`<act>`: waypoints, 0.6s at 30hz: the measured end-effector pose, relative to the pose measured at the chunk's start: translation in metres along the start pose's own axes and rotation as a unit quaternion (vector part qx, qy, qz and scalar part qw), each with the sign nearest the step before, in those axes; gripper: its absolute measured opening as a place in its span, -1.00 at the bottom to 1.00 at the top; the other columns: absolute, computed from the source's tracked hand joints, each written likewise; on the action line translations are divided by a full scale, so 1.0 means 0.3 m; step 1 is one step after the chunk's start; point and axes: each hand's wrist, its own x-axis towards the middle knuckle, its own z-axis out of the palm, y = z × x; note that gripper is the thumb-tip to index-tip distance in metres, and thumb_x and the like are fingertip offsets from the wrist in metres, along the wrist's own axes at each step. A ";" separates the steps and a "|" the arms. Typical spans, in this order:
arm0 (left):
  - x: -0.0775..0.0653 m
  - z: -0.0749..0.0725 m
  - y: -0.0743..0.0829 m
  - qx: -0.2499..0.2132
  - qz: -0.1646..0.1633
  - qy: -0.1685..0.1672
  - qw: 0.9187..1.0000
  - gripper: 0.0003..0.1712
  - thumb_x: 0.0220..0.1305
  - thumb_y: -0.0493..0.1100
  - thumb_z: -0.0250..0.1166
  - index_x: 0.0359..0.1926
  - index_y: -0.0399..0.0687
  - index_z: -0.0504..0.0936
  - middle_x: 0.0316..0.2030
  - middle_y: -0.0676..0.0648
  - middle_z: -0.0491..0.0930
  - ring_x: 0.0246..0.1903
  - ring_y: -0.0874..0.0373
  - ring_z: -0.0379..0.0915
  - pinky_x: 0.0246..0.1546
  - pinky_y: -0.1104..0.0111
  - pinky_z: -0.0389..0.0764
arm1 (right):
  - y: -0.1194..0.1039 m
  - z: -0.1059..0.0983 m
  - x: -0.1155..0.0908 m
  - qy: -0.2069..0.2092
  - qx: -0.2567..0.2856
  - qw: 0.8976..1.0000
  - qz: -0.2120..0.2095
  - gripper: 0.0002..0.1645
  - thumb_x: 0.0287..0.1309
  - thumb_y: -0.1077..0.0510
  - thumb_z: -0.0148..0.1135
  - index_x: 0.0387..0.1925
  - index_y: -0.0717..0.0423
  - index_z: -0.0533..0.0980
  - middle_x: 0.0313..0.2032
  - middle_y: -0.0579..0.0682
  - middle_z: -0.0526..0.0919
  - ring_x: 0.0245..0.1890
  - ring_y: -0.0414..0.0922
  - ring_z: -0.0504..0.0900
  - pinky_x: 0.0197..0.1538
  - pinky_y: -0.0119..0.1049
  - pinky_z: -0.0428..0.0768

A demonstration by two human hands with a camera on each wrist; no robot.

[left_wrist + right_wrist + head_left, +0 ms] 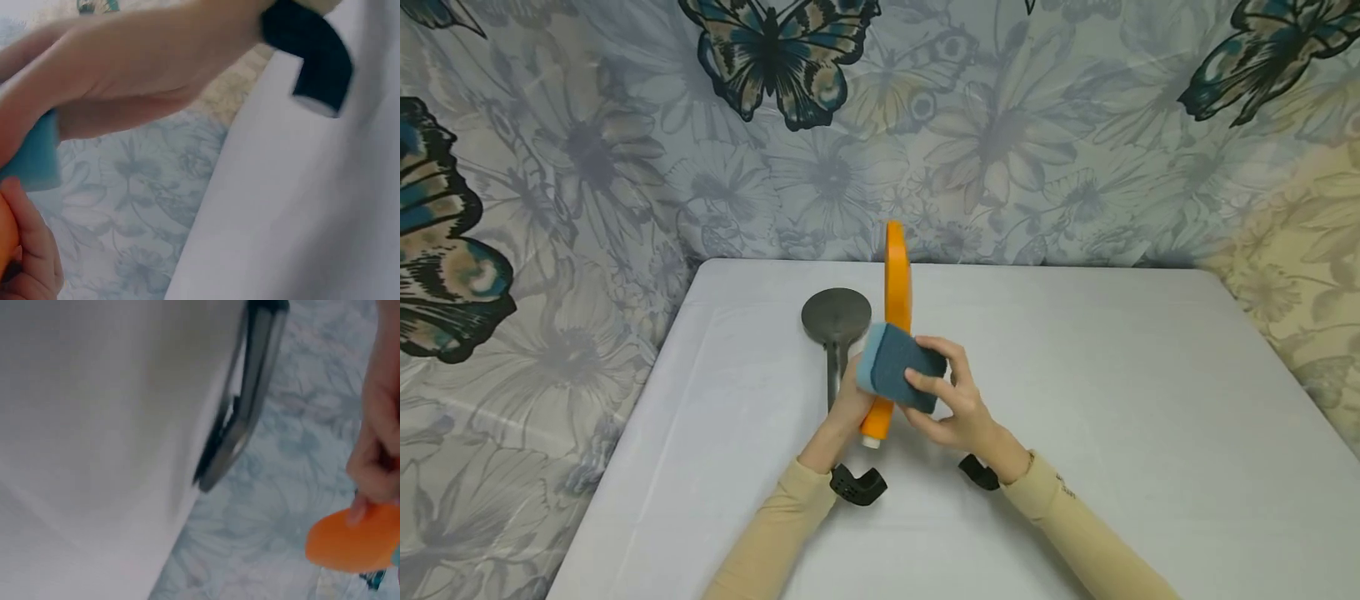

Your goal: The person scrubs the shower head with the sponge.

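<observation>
The sponge (pixel 891 362) is up in front of me, over the middle of the desk (pixel 1120 358), where my right hand (pixel 964 414) pinches it with the thumb low and the fingers bent over its face. It has a dark blue face and a lighter blue layer along its left side. My left hand (pixel 850 402) is curled round the orange utensil (pixel 898 279), just beside the sponge; from my head camera the sponge covers the middle of it. Whether the hidden side of the sponge presses on it I cannot tell there.

I hold the orange utensil nearly upright, its broad part at the top, seen edge-on, and the narrow lower end finishing in a white tip. The left wrist view catches my fingers bent round the orange, near the light blue of the sponge.

To the left lies a grey utensil (pixel 837 315) with a round, flat head; its handle runs towards me and passes behind my left hand. My yellow sleeves (pixel 1082 533) come in from the near side, with a black band (pixel 859 487) at the left wrist. Past the desk hangs a cloth (pixel 992 142) printed with flowers and butterflies.
</observation>
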 end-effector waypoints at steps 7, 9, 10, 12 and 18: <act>0.014 0.007 -0.063 -0.016 -0.002 -0.038 0.999 -0.39 0.49 0.05 -0.24 -0.12 -0.50 0.42 -0.46 -0.05 0.47 -0.65 0.19 0.45 -0.56 0.42 0.51 | 0.028 -0.027 0.109 0.094 -0.043 0.989 0.107 -0.56 0.13 0.06 0.27 -0.21 0.42 0.49 -0.01 0.60 0.27 0.00 0.40 0.31 0.05 -0.06 0.35; 0.014 0.005 -0.065 -0.022 -0.003 -0.043 0.999 -0.39 0.49 0.07 -0.25 -0.11 -0.48 0.42 -0.45 -0.04 0.47 -0.64 0.19 0.45 -0.54 0.40 0.52 | 0.008 -0.032 0.134 0.091 -0.029 0.988 0.118 -0.54 0.13 0.05 0.27 -0.23 0.46 0.48 -0.03 0.62 0.28 -0.02 0.42 0.31 0.01 -0.01 0.36; 0.014 0.003 -0.063 -0.023 -0.005 -0.040 0.999 -0.41 0.49 0.05 -0.25 -0.12 -0.46 0.42 -0.46 -0.03 0.48 -0.64 0.20 0.45 -0.54 0.40 0.52 | -0.006 -0.032 0.139 0.082 -0.018 0.990 0.117 -0.53 0.13 0.06 0.27 -0.23 0.48 0.48 -0.05 0.64 0.27 -0.04 0.44 0.30 -0.02 0.00 0.37; 0.014 -0.003 -0.054 -0.029 -0.010 -0.024 0.999 -0.48 0.49 0.01 -0.23 -0.16 -0.41 0.43 -0.50 0.00 0.48 -0.62 0.23 0.43 -0.52 0.42 0.50 | -0.031 -0.028 0.128 0.057 0.000 0.993 0.106 -0.54 0.14 0.06 0.26 -0.21 0.45 0.48 -0.05 0.64 0.27 -0.04 0.42 0.30 -0.01 -0.03 0.38; 0.009 -0.009 0.020 -0.041 0.032 0.027 0.998 -0.51 0.49 -0.13 -0.24 -0.17 -0.54 0.42 -0.44 0.04 0.50 -0.48 0.27 0.41 -0.39 0.47 0.48 | -0.074 0.008 0.010 -0.063 0.010 0.998 -0.025 -0.62 0.12 0.06 0.25 -0.14 0.28 0.52 -0.02 0.54 0.28 0.02 0.29 0.31 0.14 -0.15 0.36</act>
